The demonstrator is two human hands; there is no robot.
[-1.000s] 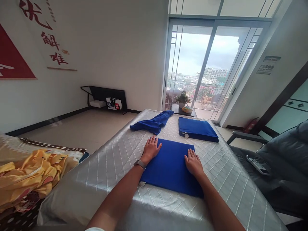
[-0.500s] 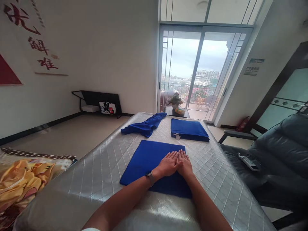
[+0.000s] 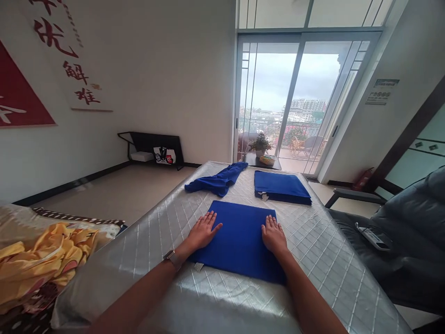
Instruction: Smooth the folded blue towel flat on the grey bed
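A flat, folded blue cloth (image 3: 239, 241) lies before me on the silver quilted surface (image 3: 313, 241). My left hand (image 3: 203, 230) rests open on its left edge, thumb pointing inward. On the right edge, my right hand (image 3: 274, 234) lies flat with fingers stretched forward. A small white tag (image 3: 198, 266) sticks out at the near left edge of the cloth. Farther back on the right is a neat stack of folded blue cloths (image 3: 282, 185), also with a white tag. Beyond my left hand, a crumpled blue cloth (image 3: 219, 181) lies loose.
Yellow patterned fabric (image 3: 59, 250) is heaped at the left. A dark armchair (image 3: 410, 232) with a white power strip (image 3: 373, 237) on it stands at the right. Past the far edge, a small table holds a potted plant (image 3: 260, 144) before sliding glass doors.
My left hand has slid left across the cloth, from beside my right hand to the opposite edge. My right hand stays at the right edge. The view has turned slightly left.
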